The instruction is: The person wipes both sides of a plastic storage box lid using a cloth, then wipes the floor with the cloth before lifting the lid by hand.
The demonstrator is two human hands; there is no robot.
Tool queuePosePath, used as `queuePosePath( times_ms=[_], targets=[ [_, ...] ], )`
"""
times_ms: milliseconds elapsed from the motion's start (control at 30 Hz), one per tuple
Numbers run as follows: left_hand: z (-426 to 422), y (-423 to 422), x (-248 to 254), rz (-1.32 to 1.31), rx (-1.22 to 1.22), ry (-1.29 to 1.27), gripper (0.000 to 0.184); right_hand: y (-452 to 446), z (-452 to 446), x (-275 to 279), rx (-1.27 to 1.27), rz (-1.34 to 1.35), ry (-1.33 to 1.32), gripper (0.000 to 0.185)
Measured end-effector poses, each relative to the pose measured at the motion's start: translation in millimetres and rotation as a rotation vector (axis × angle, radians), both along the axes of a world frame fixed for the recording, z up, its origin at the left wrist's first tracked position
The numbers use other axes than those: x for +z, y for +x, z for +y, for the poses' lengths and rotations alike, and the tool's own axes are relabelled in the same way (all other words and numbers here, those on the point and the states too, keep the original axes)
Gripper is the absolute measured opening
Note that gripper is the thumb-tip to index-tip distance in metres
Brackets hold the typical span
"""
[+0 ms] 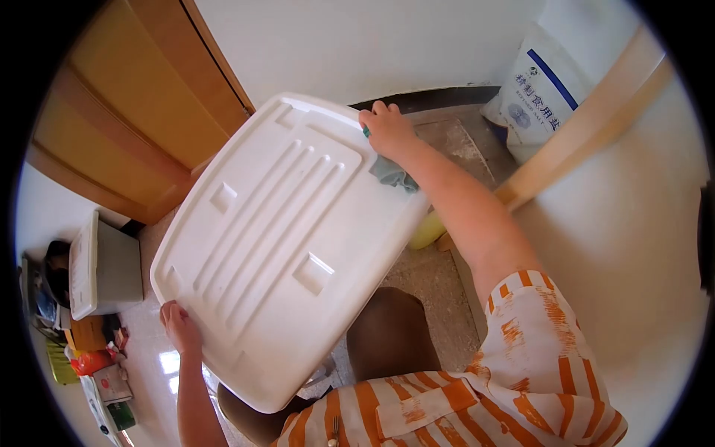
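A large white plastic lid (246, 246) with raised ribs and square recesses is held tilted above my lap. My left hand (181, 328) grips its lower left edge, the fingers partly hidden at the rim. At the upper right edge, my right hand (387, 132) is closed over the rim, with a grey-green cloth (393, 174) bunched under its palm and wrist against the lid's surface.
Behind the lid is a wooden door (126, 97) at the upper left. A white storage box (108, 268) stands at the left among assorted items. A white salt bag (532, 97) leans at the upper right beside a wooden post (588, 119).
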State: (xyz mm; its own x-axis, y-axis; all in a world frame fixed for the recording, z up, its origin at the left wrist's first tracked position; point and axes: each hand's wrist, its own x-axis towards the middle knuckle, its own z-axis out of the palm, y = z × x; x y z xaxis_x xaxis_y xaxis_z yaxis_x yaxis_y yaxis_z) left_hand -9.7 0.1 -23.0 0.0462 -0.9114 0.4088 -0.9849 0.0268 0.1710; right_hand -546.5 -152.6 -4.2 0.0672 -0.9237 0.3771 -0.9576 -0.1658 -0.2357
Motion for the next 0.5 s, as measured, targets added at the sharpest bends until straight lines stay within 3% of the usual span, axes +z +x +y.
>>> queuePosePath(
  times_ms=[433,500],
  targets=[
    [-1,5,-3,0.060,0.004,0.021,0.006,-42,93,50,-0.330,-0.080,0.474,0.024],
    [-2,5,-2,0.074,-0.004,0.016,0.006,-75,108,30,-0.284,-0.201,0.443,0.024]
  ],
)
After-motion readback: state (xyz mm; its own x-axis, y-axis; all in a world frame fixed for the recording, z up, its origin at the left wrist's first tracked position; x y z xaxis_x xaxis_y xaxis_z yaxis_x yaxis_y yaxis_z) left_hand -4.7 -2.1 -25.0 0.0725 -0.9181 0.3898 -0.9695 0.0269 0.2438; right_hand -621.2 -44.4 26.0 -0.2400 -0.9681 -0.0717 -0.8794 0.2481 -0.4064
